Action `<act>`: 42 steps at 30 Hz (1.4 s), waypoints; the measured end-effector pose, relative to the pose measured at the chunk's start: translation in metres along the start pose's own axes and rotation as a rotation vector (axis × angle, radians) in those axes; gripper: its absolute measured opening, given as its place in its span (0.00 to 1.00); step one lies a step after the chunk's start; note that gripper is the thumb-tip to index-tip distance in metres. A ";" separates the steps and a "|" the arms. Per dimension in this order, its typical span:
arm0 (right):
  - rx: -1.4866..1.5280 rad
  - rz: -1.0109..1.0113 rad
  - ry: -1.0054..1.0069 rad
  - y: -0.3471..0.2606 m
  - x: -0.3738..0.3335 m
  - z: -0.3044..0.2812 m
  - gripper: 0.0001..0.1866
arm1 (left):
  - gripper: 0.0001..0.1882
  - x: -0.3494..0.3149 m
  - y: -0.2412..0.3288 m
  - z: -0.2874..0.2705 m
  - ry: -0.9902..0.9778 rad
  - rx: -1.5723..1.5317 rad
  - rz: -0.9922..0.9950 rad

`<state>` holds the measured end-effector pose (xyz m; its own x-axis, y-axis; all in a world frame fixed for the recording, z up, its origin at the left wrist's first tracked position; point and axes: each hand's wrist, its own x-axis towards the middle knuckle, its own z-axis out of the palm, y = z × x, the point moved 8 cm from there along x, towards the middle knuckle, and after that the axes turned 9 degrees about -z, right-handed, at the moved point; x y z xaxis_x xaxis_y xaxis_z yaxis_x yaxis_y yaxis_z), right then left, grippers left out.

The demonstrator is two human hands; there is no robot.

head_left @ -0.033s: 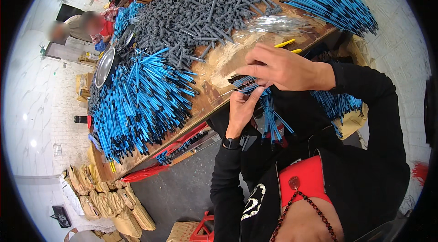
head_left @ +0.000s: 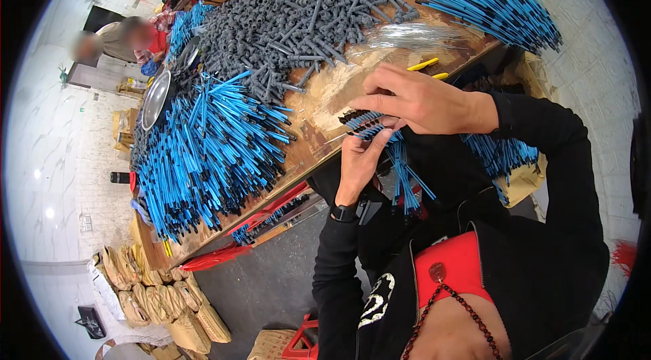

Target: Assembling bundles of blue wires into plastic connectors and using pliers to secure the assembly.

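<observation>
Just past the table's near edge, my left hand is closed around a bundle of thin blue tubes with black ends. The tubes hang down from the hand, and their black upper ends show in a row above the thumb. My right hand is bent over these ends, its fingers curled and closed against the bundle. What lies between its fingertips is hidden. Behind the right hand, a yellow-handled tool rests on the wooden table.
Grey ribbed plastic parts heap over the table's middle. Blue tubes pile at left and far right. Thin clear or silvery strands lie near the right hand. Tan sacks stand on the floor; other people are at far left.
</observation>
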<state>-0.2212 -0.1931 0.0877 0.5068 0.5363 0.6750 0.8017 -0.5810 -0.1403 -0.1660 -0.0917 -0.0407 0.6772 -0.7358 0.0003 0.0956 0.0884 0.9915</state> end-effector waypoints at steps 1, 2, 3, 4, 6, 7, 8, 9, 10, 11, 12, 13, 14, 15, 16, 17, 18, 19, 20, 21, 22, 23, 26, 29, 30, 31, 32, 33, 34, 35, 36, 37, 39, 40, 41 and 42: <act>0.001 0.000 0.000 0.000 0.000 0.000 0.25 | 0.12 0.000 -0.001 0.001 -0.012 0.020 -0.010; -0.021 -0.008 -0.013 0.000 0.001 0.001 0.26 | 0.12 0.000 0.000 -0.001 -0.002 0.007 0.013; -0.043 -0.015 -0.026 -0.001 0.001 0.001 0.26 | 0.12 0.000 -0.002 -0.001 -0.002 0.029 -0.018; -0.058 -0.029 -0.017 -0.003 0.001 0.000 0.27 | 0.12 0.000 -0.005 -0.001 -0.002 0.050 -0.050; -0.074 -0.006 -0.052 -0.003 0.000 0.001 0.28 | 0.12 0.000 -0.008 -0.001 0.001 0.072 -0.082; -0.085 0.011 -0.063 -0.003 -0.001 0.001 0.29 | 0.12 0.000 -0.006 -0.001 0.008 0.024 -0.060; -0.098 0.028 -0.075 -0.004 -0.002 0.001 0.29 | 0.12 0.000 -0.005 0.000 0.015 -0.025 -0.038; -0.098 0.028 -0.076 -0.005 -0.002 0.000 0.29 | 0.12 0.001 -0.005 0.000 0.009 -0.062 -0.040; -0.081 0.068 -0.080 -0.004 -0.004 -0.001 0.30 | 0.12 0.001 -0.004 0.000 0.020 -0.075 -0.017; -0.064 0.108 -0.085 -0.002 -0.005 -0.001 0.30 | 0.12 0.001 -0.005 0.000 0.025 -0.058 -0.033; -0.046 0.148 -0.090 -0.001 -0.007 -0.001 0.30 | 0.12 0.001 -0.006 0.000 0.031 -0.041 -0.050; -0.046 0.149 -0.090 -0.002 -0.008 -0.001 0.30 | 0.13 0.002 -0.008 0.001 0.037 -0.023 -0.067; -0.070 0.150 -0.079 -0.003 -0.008 -0.002 0.30 | 0.13 0.002 -0.008 0.001 0.037 -0.023 -0.067; -0.094 0.151 -0.067 -0.003 -0.009 -0.002 0.30 | 0.12 0.002 -0.006 0.001 0.036 -0.035 -0.046; -0.111 0.154 -0.053 -0.003 -0.009 -0.003 0.29 | 0.12 0.003 -0.005 0.002 0.035 -0.047 -0.025; -0.120 0.152 -0.054 -0.003 -0.010 -0.002 0.29 | 0.12 0.003 -0.004 0.003 0.026 -0.052 -0.022; -0.121 0.142 -0.040 -0.004 -0.010 -0.002 0.29 | 0.12 0.004 -0.002 0.003 0.032 -0.058 -0.004; -0.121 0.133 -0.027 -0.005 -0.010 -0.002 0.29 | 0.12 0.004 -0.002 0.004 0.024 -0.045 -0.005; -0.121 0.124 -0.013 -0.005 -0.010 -0.003 0.28 | 0.12 0.005 -0.001 0.005 0.016 -0.032 -0.007; -0.120 0.125 -0.012 -0.004 -0.010 -0.003 0.28 | 0.12 0.005 -0.003 0.005 0.021 -0.013 -0.027; -0.122 0.106 -0.014 -0.005 -0.010 -0.002 0.28 | 0.12 0.004 -0.001 0.006 0.010 -0.018 -0.010; -0.124 0.088 -0.016 -0.006 -0.009 -0.003 0.27 | 0.12 0.004 0.001 0.007 0.010 -0.023 0.003; -0.168 0.032 -0.023 -0.008 -0.008 -0.006 0.26 | 0.12 0.003 0.003 0.007 0.005 -0.031 0.028; -0.248 -0.046 -0.031 -0.015 -0.007 -0.007 0.25 | 0.11 0.002 0.000 0.003 0.046 -0.004 -0.014; -0.363 -0.091 -0.047 -0.018 -0.006 -0.007 0.24 | 0.11 0.002 0.001 0.004 0.035 -0.001 -0.002; -0.478 -0.136 -0.064 -0.022 -0.007 -0.006 0.24 | 0.11 0.001 0.000 0.003 0.040 0.002 -0.001; -0.585 -0.180 -0.076 -0.026 -0.007 -0.004 0.24 | 0.11 0.001 0.000 0.003 0.044 0.005 -0.002; -0.593 -0.176 -0.080 -0.026 -0.007 -0.004 0.24 | 0.11 0.001 -0.001 0.003 0.048 0.015 -0.024; -0.575 -0.175 -0.080 -0.026 -0.008 -0.003 0.25 | 0.11 0.000 0.000 0.003 0.043 0.008 -0.005; -0.559 -0.173 -0.080 -0.026 -0.008 -0.002 0.25 | 0.11 0.000 -0.001 0.003 0.049 0.047 -0.023; -0.538 -0.167 -0.079 -0.025 -0.008 -0.002 0.25 | 0.11 0.000 -0.002 0.003 0.056 0.087 -0.041; -0.545 -0.172 -0.077 -0.026 -0.009 -0.001 0.25 | 0.11 0.000 -0.003 0.003 0.065 0.127 -0.058; -0.259 -0.036 0.006 -0.017 -0.010 -0.006 0.26 | 0.11 -0.001 -0.001 0.003 0.074 0.113 -0.040; -0.102 0.030 0.050 -0.013 -0.011 -0.008 0.26 | 0.11 -0.001 0.000 0.002 0.084 0.095 -0.026; -0.112 0.034 0.051 -0.013 -0.012 -0.008 0.26 | 0.11 -0.001 0.000 0.002 0.093 0.078 -0.011; -0.155 0.015 0.039 -0.015 -0.012 -0.007 0.27 | 0.11 -0.001 0.000 0.003 0.092 0.081 -0.013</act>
<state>-0.2418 -0.1950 0.0870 0.5035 0.5045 0.7014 0.7338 -0.6782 -0.0390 -0.1684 -0.0930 -0.0407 0.7408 -0.6714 -0.0212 0.0484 0.0218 0.9986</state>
